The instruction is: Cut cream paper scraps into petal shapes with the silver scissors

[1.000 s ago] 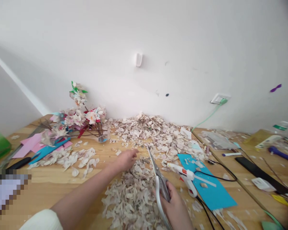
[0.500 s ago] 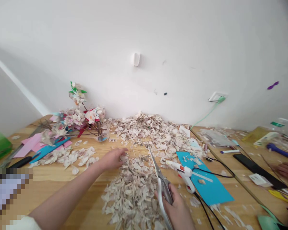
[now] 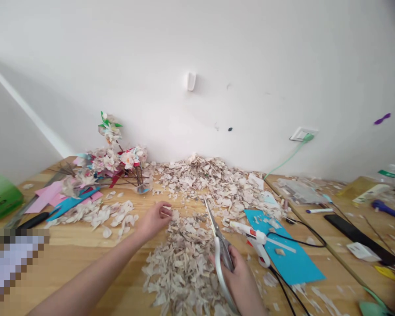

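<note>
My right hand (image 3: 242,276) is wrapped around the handles of large metal scissors (image 3: 221,245). Their blades look closed and point away from me over a heap of pale, dry petal-like flakes (image 3: 187,267). At the upper left edge of that heap, my left hand (image 3: 156,219) hovers with loosely curled fingers slightly apart, and nothing shows in them. A white glue gun (image 3: 255,235) lies just right of the scissors, partly on a blue sheet (image 3: 292,259).
A bigger flake pile (image 3: 210,175) lies against the wall. Handmade flowers on twigs (image 3: 118,160), pink paper (image 3: 48,197) and a black-handled tool (image 3: 33,221) are at left. Black cables (image 3: 285,289), a black strip (image 3: 358,241) and a white-capped pen (image 3: 319,210) occupy the right side.
My left hand has drawn slightly back and left from the flakes, its fingers lifting. My right hand still grips the scissors. The co-worker's hand at the right edge has largely left view.
</note>
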The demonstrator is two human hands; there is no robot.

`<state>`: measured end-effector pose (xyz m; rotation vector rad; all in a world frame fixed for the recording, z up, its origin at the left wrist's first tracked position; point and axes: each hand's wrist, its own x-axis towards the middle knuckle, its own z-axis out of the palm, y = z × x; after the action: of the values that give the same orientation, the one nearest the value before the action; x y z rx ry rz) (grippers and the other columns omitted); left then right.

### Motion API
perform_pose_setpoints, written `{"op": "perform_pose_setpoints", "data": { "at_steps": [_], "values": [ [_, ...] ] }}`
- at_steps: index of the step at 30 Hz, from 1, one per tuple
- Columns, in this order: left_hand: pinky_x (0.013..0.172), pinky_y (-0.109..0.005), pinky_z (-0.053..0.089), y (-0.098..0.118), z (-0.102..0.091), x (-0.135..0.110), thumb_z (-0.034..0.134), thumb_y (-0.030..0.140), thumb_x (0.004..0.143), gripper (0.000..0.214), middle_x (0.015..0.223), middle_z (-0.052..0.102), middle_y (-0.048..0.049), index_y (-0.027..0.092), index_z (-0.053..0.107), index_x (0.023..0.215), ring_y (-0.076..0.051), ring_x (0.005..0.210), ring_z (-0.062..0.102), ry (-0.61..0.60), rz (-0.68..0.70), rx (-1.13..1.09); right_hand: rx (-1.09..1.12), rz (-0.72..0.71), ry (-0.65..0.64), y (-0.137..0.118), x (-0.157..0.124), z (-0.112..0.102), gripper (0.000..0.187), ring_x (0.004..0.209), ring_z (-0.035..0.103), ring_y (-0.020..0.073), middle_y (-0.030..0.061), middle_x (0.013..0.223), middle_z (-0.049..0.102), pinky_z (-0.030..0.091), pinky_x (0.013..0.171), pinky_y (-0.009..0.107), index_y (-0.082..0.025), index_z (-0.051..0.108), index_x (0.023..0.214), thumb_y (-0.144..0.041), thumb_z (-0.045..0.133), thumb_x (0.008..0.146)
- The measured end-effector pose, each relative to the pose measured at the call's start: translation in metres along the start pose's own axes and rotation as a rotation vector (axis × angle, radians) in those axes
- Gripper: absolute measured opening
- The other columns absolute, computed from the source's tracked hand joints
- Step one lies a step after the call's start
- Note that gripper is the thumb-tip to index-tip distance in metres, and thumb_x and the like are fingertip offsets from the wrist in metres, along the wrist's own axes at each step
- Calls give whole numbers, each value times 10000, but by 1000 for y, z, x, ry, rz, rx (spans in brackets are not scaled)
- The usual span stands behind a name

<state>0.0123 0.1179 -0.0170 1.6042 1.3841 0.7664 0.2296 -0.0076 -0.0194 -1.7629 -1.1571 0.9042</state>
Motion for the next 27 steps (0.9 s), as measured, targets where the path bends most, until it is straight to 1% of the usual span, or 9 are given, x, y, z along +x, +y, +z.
{"op": "perform_pose_setpoints", "data": {
  "at_steps": [4,5,6,8,10,14,19,23,27],
  "values": [
    [668,-291,512,18,9,-46,539,275,697,289,836,633,-64,171,450,951,-169,778,648,-25,-91,-254,223,10,-56,-26,3,20,285,684,628,233,20,676,655,473,648,311,-184,529,799,-379,628,615],
    [675,-290,514,22,12,-57,558,281,689,284,826,631,-58,178,455,933,-169,786,646,-25,-126,-352,250,8,-73,-31,2,27,279,674,627,225,15,665,649,477,646,309,-191,516,775,-378,635,606],
    [679,-293,514,26,15,-68,600,272,659,296,809,629,-49,183,467,908,-170,779,643,-16,-191,-516,271,2,-93,-35,1,34,285,676,629,220,15,672,651,482,650,308,-197,505,771,-377,639,596],
    [657,-278,510,31,20,-85,669,252,602,338,767,622,-22,191,488,880,-148,720,630,19,-286,-764,300,-11,-121,-41,-3,45,293,707,633,213,26,718,662,486,670,307,-202,492,792,-364,633,593],
    [629,-251,498,34,24,-97,701,246,581,364,713,612,7,191,499,879,-116,654,605,60,-325,-881,316,-19,-121,-44,-8,53,292,719,631,208,33,745,664,485,676,309,-204,486,808,-342,629,594],
    [585,-239,481,30,29,-111,723,251,570,383,639,598,21,168,502,872,-102,602,570,111,-295,-915,310,-32,-90,-47,-16,56,264,681,626,199,17,708,658,479,664,305,-210,490,769,-309,649,583],
    [569,-246,487,26,24,-115,725,250,561,402,648,595,27,165,495,881,-98,598,557,162,-217,-922,299,-56,-84,-52,-23,55,232,638,634,196,1,666,666,485,615,292,-211,509,741,-289,651,575],
    [566,-244,485,28,20,-119,732,242,546,413,633,603,26,170,485,868,-103,593,565,145,-180,-873,284,-68,-83,-57,-27,54,227,613,630,189,-1,653,664,485,596,288,-208,515,732,-267,651,560],
    [541,-245,473,28,25,-125,724,255,557,403,613,600,25,181,475,865,-129,594,595,79,-196,-847,258,-83,-90,-61,-27,51,203,608,623,186,5,662,660,480,587,287,-210,513,713,-273,638,565]
  ]
}}
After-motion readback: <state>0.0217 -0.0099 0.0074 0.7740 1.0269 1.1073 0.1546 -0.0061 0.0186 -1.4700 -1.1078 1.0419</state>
